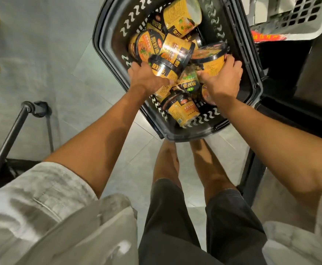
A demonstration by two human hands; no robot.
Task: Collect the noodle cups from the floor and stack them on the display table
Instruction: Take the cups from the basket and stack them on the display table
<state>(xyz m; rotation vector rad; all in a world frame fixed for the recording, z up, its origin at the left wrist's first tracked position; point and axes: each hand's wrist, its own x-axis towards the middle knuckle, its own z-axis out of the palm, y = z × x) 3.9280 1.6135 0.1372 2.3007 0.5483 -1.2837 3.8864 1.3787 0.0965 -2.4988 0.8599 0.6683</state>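
Note:
A black plastic basket (106, 54) stands on the tiled floor in front of my legs, filled with several yellow-and-black noodle cups lying at all angles. My left hand (146, 79) is closed around a tilted noodle cup (164, 68) near the basket's middle. My right hand (222, 81) grips the side of an upright noodle cup (210, 58) with an orange lid at the basket's right. Another cup (182, 109) lies on its side at the near end, and one more cup (183, 15) rests at the far end. The display table is not in view.
A dark metal frame (252, 169) runs along the right of the basket. A grey slotted crate (298, 18) with a red label sits at the top right. At the left stands a black metal bar (11, 134). Grey floor tiles lie between.

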